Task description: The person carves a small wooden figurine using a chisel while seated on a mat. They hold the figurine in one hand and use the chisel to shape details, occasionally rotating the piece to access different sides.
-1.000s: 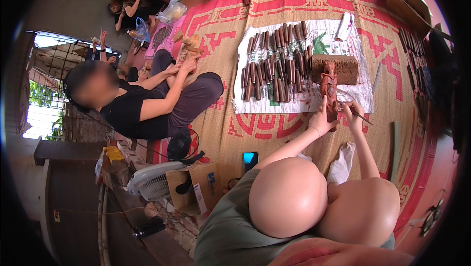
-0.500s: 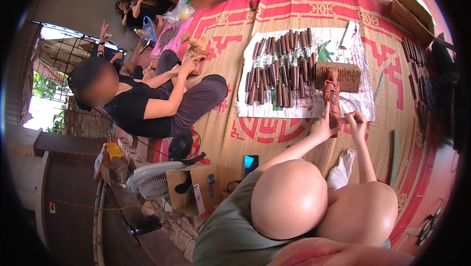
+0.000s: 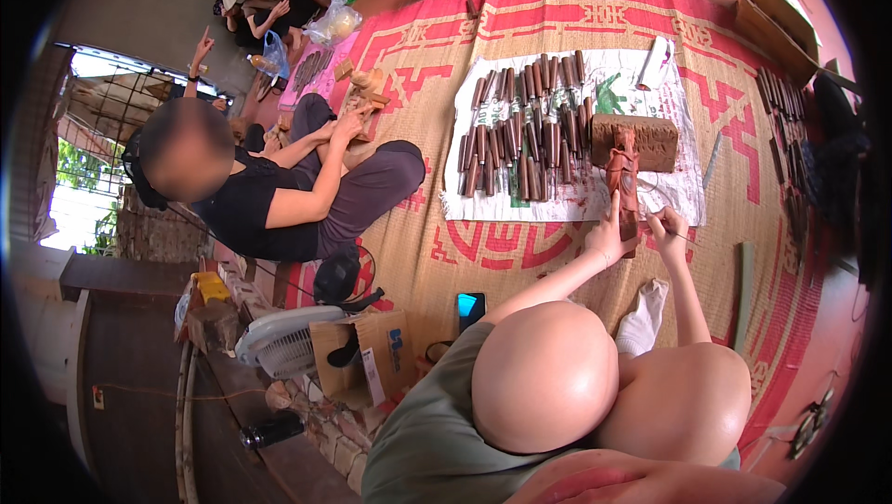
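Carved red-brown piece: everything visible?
The carved piece is long, reddish-brown, seemingly wood, with raised relief farther out and a plainer near end. It points away from the camera, overlapping a brown block in view. The left hand holds its near end; whether the thin tool in the right hand touches it is unclear.

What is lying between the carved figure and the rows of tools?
In the head view, between carved figure and tools: white sheet, and farther up, the left end of the brown block.
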Demonstrator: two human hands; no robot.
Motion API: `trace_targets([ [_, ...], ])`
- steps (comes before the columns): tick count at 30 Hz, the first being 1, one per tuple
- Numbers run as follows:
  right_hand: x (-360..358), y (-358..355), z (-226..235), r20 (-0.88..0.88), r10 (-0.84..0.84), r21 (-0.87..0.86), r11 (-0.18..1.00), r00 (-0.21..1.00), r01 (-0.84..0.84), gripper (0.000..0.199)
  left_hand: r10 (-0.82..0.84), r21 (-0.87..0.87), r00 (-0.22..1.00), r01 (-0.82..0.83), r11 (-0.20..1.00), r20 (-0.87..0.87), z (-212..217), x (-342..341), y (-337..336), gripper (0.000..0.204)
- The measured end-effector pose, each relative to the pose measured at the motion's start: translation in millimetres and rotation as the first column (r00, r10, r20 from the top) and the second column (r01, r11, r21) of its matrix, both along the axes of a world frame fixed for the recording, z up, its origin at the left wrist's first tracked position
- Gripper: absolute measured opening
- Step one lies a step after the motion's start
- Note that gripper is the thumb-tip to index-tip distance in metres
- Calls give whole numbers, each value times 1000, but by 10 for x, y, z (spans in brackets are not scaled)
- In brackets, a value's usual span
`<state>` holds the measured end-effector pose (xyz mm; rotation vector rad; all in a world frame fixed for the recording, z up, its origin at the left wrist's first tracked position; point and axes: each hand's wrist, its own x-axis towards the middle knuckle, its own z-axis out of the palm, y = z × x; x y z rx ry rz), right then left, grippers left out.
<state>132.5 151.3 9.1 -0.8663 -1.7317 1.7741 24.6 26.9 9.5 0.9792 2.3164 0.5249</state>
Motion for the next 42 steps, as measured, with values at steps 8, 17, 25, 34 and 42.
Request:
trace_targets([
  [8, -51, 23, 84, -11, -9, 180, 984, 1000, 11, 13, 23, 34, 999, -22, 999, -46, -60, 34, 15, 117],
  [17, -81, -53, 44, -103, -39, 97, 994, 994, 49, 17, 5, -19, 1000, -5, 1000, 8, 11, -4, 25, 118],
  [25, -87, 5, -14, -208, -57, 76, 994, 977, 74, 16, 4, -23, 1000, -3, 1000, 8, 47, -1, 6, 118],
  [34, -66, -34, -33, -183, -70, -97, 994, 981, 53, 18, -5, -6, 1000, 5, 1000, -5, 17, -4, 6, 119],
  [42, -47, -71, -12, -170, -120, -130, 987, 978, 98, 19, -3, -10, 1000, 3, 1000, -15, 22, -17, -16, 119],
])
